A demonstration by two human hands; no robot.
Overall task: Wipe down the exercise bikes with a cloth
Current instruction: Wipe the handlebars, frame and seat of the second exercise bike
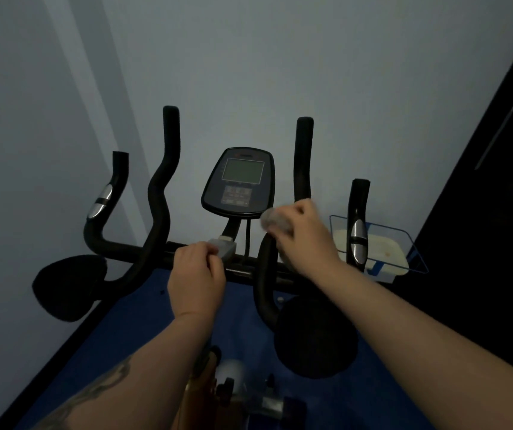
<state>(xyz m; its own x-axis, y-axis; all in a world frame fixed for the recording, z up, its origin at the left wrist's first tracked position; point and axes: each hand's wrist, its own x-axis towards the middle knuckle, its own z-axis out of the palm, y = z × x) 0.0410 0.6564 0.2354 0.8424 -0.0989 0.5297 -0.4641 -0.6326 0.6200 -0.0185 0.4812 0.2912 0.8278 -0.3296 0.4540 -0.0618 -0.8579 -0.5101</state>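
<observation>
Pale grey wall (280, 57) behind, blue floor mat (143, 321) below, dim light. Your exercise bike (243, 268) sits dead centre: black curved handlebars, oval console (239, 183) with blank screen, button labels too blurred to read. Your right hand (303, 235) grasps a bunched grey cloth (272, 220) against the right inner handlebar (303, 156), just beside the console. Your left hand (198, 276) is curled over the crossbar (143, 251), gripping it. Clear bin (404, 243) stands right, near a dark panel (497, 181); open wall room on the left.
</observation>
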